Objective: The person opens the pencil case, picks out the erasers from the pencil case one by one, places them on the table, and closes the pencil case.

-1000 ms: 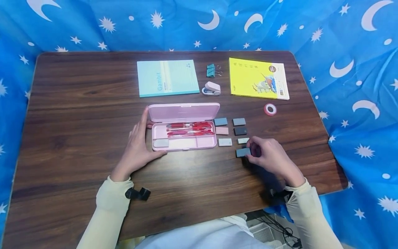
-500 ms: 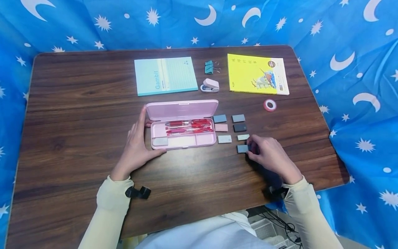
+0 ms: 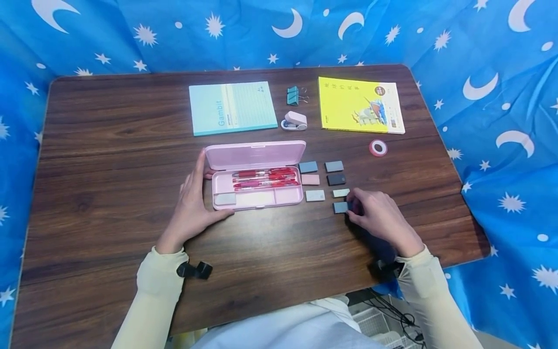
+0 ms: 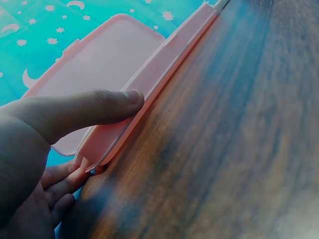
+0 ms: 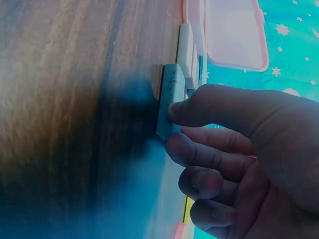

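Observation:
An open pink pencil case point(image 3: 289, 196) lies on the table with several red pens point(image 3: 264, 179) in its rear part and a light grey eraser point(image 3: 224, 198) at the front left. My left hand point(image 3: 188, 207) holds its left end, thumb on the front wall, other fingers around the back corner. My right hand point(image 3: 378, 213) pinches a blue-grey eraser point(image 5: 170, 94) between thumb and fingers, low at the tabletop. Just behind it lies a pale green eraser point(image 3: 341, 193). Beside the case are a white eraser point(image 3: 315, 196), a pink eraser point(image 3: 310, 180), a black eraser point(image 3: 336, 180) and two bluish erasers point(image 3: 308, 166).
Toward the back lie a light blue notebook point(image 3: 233, 108), a teal binder clip point(image 3: 293, 96), a pink-and-white stapler point(image 3: 294, 121) and a yellow book point(image 3: 361, 104). A red tape roll point(image 3: 378, 148) is at the right. A starry blue cloth point(image 3: 244, 34) surrounds the table.
The right hand has slid the blue-grey eraser slightly right and back, closer to the pale green one. The head view has shifted a little. My left hand stays on the pencil case.

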A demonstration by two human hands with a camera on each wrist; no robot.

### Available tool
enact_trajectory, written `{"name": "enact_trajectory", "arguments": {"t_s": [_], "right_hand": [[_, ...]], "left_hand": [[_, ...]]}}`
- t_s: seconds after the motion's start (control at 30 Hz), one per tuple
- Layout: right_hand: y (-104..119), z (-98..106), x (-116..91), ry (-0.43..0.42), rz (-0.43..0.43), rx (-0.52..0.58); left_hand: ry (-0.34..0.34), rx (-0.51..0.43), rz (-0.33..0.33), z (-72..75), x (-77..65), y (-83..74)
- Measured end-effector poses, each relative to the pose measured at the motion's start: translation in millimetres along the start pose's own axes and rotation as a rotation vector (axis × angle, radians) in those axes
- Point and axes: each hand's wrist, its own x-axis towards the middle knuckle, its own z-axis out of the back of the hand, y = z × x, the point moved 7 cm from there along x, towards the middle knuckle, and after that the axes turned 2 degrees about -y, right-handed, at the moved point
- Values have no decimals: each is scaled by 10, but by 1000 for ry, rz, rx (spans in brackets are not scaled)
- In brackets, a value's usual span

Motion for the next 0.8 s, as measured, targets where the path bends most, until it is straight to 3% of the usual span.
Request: {"name": "enact_trajectory", "arguments": {"t_s": [0.2,0.37,0.47,0.57,0.67,0.8], "right_hand": [[140,123,56,-13,6,-6],[662,216,203,-169,181,90],[1054,96,343,-211,325,167],[1419,-79,519,-178,434,216],[1715,-258,694,-126,472,213],[1937,-471,859,-87,434,159]], "left_hand": [[2,6,7,33,-11,6],[-6,11,4,47,-15,-11],[-8,12,2,44,-6,-20],[-13,13,3,38,2,-10],[-16,14,1,28,-4,5],[-6,15,-13,-3,-20,11]]}}
